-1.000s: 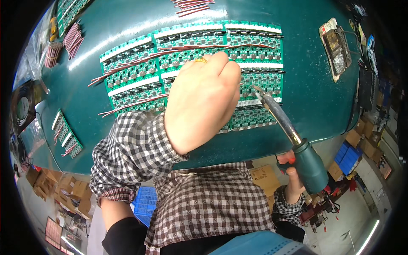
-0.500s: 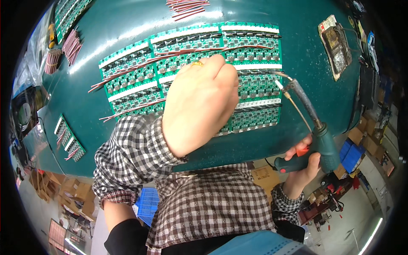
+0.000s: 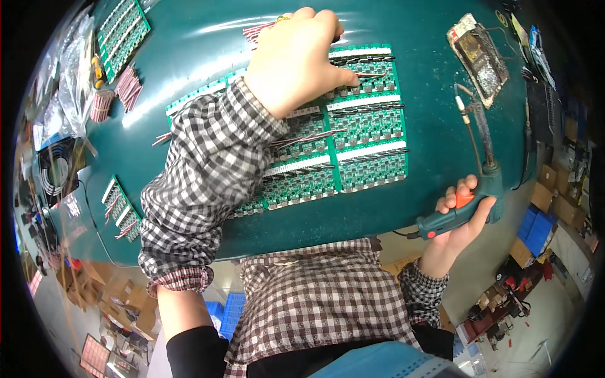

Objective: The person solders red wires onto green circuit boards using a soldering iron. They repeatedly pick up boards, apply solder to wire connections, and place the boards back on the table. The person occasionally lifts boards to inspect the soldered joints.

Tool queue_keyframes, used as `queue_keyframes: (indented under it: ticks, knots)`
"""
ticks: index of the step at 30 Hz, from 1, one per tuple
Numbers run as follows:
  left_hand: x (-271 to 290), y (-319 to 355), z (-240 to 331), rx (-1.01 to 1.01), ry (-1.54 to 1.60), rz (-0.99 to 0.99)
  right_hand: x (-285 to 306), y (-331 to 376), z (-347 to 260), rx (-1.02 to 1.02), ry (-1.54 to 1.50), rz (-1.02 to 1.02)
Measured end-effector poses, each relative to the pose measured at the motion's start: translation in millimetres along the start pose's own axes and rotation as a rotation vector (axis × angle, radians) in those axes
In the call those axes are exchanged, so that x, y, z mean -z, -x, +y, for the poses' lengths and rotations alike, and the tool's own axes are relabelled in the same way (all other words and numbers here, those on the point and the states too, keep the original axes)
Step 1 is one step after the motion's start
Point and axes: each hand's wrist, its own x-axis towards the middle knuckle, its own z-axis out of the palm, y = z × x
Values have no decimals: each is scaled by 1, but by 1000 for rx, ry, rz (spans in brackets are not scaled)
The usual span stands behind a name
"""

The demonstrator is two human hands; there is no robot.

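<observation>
Left hand [image 3: 296, 57]: at 12 o'clock in the view, fingers curled and pressed down on the top row of the green circuit-board panel [image 3: 328, 148]; fingertips rest on a thin red-tipped component lead [image 3: 368, 75]. Whether it pinches the lead cannot be told.

Right hand [image 3: 463, 217]: at 4 o'clock, fingers wrapped tight round the grip of a teal pistol-type soldering iron [image 3: 476, 160], one finger on its orange trigger. The iron's tip points up toward 1 o'clock, off the panel, well apart from the left hand.

Panel: lies on the dark green table [image 3: 441, 113], between the two hands, partly under the checked left sleeve.

Surroundings: solder-stained tip stand [image 3: 479, 57] at 1 o'clock; further green board strips [image 3: 123, 31] at 10 o'clock and another strip [image 3: 120, 208] at 8 o'clock; bundles of red leads [image 3: 120, 91] at 9 to 10 o'clock.
</observation>
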Motion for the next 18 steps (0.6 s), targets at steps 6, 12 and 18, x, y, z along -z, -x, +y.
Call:
queue_keyframes:
  ticks: [6,12,18]
  knots:
    - [-5,-10,-3,42,457,-98,22,-7,-13,45,-298,-107]
    - [34,39,47,340,1250,128,52,-11,-16,44,-510,-192]
    - [43,82,59,453,1637,283,39,-29,4,21,-461,-155]
